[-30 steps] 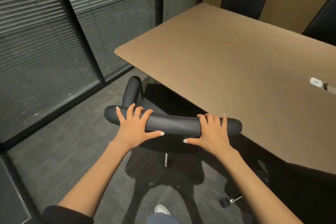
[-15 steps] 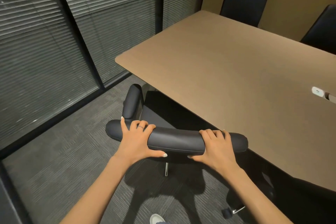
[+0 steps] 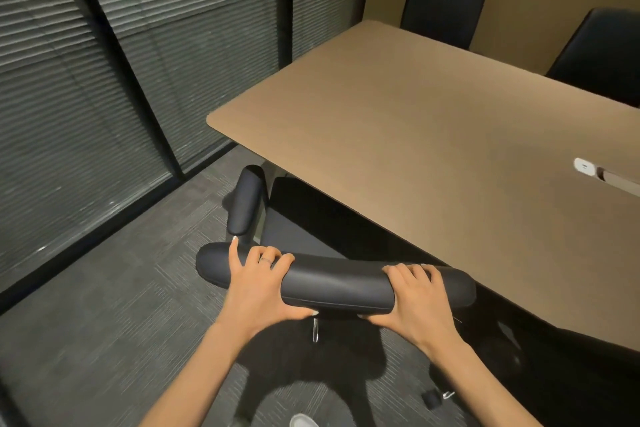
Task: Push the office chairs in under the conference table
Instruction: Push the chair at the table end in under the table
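A black office chair (image 3: pixel 336 282) stands at the near edge of the tan conference table (image 3: pixel 433 149). Its padded backrest top runs across in front of me. My left hand (image 3: pixel 258 282) grips the left part of that backrest and my right hand (image 3: pixel 414 295) grips the right part. The seat reaches partly under the tabletop, and the left armrest (image 3: pixel 246 201) sticks out beside the table corner. The chair's right side is hidden under the table.
Two more black chairs (image 3: pixel 445 5) (image 3: pixel 602 52) stand at the table's far side. Glass walls with blinds (image 3: pixel 121 62) close off the left. A white device (image 3: pixel 584 166) lies on the table at right. Grey carpet (image 3: pixel 104 322) spreads to my left.
Both hands stay on the backrest. The chair sits lower and closer in view, and the table corner has shifted down the frame as I step forward.
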### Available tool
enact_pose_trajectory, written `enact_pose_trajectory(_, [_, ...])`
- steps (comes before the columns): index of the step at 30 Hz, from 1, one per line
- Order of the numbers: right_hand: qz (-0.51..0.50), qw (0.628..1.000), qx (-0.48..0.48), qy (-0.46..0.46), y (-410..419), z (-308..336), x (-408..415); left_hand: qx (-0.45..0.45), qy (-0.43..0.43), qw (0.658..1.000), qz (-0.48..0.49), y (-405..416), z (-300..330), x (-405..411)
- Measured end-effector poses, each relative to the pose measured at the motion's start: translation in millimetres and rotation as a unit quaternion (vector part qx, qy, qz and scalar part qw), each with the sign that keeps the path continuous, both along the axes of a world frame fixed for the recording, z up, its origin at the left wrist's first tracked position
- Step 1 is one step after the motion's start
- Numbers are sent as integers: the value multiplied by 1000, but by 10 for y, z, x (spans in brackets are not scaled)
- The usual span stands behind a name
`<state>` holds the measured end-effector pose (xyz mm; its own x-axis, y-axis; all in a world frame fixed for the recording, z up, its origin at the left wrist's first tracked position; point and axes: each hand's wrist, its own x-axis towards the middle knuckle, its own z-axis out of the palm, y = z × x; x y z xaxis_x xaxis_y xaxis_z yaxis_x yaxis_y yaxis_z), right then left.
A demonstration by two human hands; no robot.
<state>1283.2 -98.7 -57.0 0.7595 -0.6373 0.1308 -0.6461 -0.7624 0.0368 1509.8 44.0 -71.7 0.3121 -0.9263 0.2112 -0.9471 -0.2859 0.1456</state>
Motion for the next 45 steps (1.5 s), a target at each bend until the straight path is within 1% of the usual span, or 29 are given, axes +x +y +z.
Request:
enact_pose_trajectory(9, [-55,998,-7,-3,484,-13,91,-4,5,999,-53,241,3,231])
enact_pose_trajectory(22, [-162,987,2,-4,1264,-61,504,-16,-14,985,-171,427,-11,869])
enact_pose_trajectory(31, [-190,982,-14,-5,1381,-45,721,3,-5,978,-206,327,19,1115])
enact_pose_trajectory(45, [-220,975,-20,-15,1430,-61,998,3,-8,968,-252,163,38,1442])
